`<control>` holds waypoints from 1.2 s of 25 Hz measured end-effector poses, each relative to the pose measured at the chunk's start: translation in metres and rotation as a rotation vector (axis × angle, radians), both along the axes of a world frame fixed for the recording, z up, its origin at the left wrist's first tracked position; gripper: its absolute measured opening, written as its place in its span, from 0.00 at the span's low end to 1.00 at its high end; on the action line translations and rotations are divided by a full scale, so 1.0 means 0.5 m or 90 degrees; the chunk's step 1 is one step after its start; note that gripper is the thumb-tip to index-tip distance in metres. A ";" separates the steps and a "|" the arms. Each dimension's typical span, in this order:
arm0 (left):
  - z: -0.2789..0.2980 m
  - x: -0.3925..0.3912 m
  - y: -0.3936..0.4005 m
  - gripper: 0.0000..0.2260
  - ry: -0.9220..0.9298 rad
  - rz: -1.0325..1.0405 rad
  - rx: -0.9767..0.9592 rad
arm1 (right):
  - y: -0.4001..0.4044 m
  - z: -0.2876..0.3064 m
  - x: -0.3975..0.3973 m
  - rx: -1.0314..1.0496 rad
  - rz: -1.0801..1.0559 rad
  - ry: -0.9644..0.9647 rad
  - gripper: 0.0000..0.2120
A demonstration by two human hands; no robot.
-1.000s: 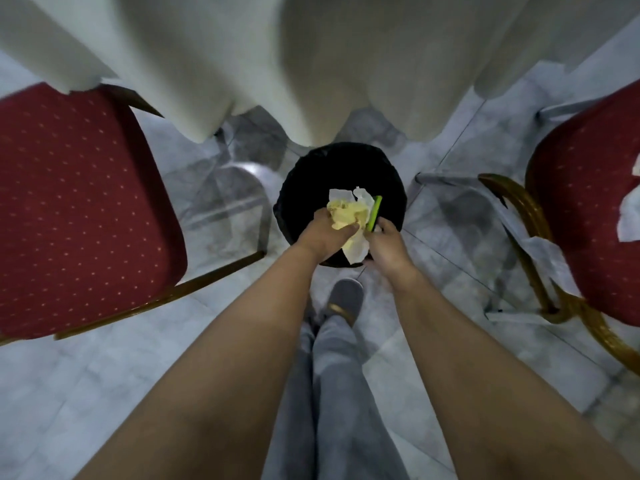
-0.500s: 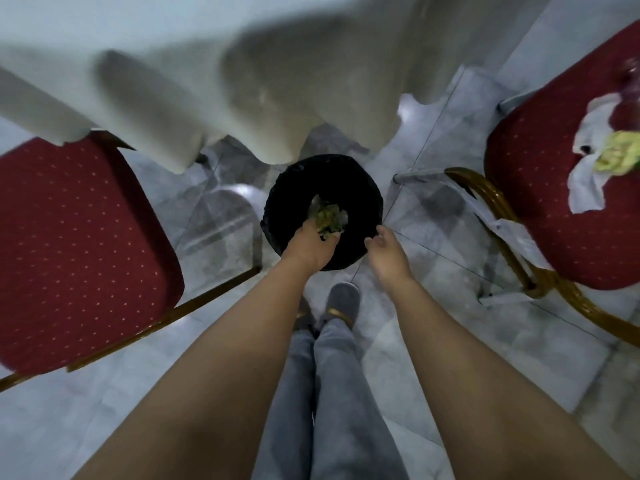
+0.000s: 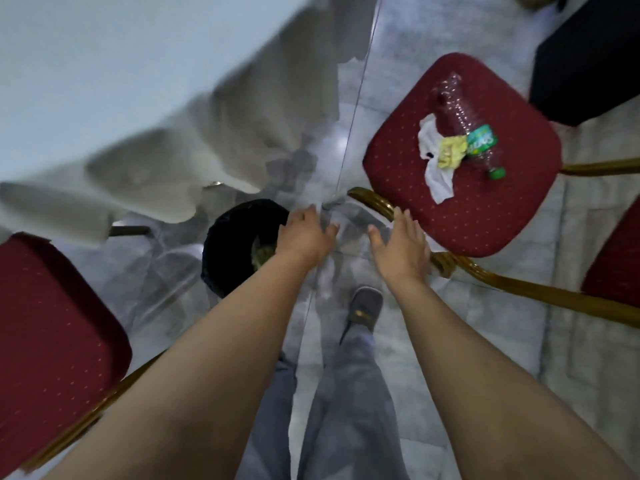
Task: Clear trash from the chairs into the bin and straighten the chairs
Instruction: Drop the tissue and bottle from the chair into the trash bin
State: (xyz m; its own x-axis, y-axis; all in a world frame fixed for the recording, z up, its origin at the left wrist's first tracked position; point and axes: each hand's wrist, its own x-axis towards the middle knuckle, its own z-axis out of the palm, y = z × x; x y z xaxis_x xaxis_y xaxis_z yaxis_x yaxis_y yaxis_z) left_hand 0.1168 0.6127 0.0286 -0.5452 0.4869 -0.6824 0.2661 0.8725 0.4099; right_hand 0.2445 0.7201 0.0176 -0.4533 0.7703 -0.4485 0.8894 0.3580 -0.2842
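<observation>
Both hands empty, fingers spread: left hand (image 3: 304, 233), right hand (image 3: 398, 244). Crumpled clear plastic bottle (image 3: 464, 123) on red padded chair seat (image 3: 485, 209) likely light, slippery; grab mid-body.

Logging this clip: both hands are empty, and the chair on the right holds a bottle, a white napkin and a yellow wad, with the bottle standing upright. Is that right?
Not quite. In the head view the bottle lies on its side on the chair, beside the napkin and yellow wad. The rest holds: the left hand and right hand are both empty.
</observation>
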 end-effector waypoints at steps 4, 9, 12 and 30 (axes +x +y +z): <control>-0.012 0.022 0.172 0.34 -0.002 0.003 0.034 | 0.164 0.015 0.017 0.105 -0.054 0.032 0.33; -0.049 0.054 0.378 0.39 -0.037 0.041 0.035 | 0.357 -0.011 0.019 0.161 -0.071 0.052 0.36; -0.062 0.063 0.484 0.40 -0.024 0.058 0.043 | 0.461 -0.038 0.005 0.147 -0.062 0.033 0.38; -0.190 0.083 0.563 0.23 -0.261 0.449 0.164 | 0.516 -0.126 0.028 -0.196 -0.158 0.089 0.33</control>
